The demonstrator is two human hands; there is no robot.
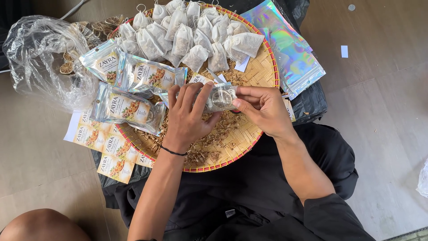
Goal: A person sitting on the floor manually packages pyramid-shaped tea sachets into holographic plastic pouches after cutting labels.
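Observation:
My left hand [189, 117] and my right hand [263, 109] both grip a small clear pouch [221, 98] with dried slices inside, held over a round woven bamboo tray [263, 71]. The left fingers wrap the pouch's left part; the right fingers pinch its right end. Several white filled tea bags [187, 33] are piled at the tray's far side. Loose dried bits [209, 143] lie on the tray below my hands.
Three filled labelled pouches [129, 89] lie at the tray's left. Printed paper labels [104, 147] sit on the floor at the left. A clear plastic bag [42, 62] with dried slices lies far left. Iridescent empty pouches [290, 49] lie at the right.

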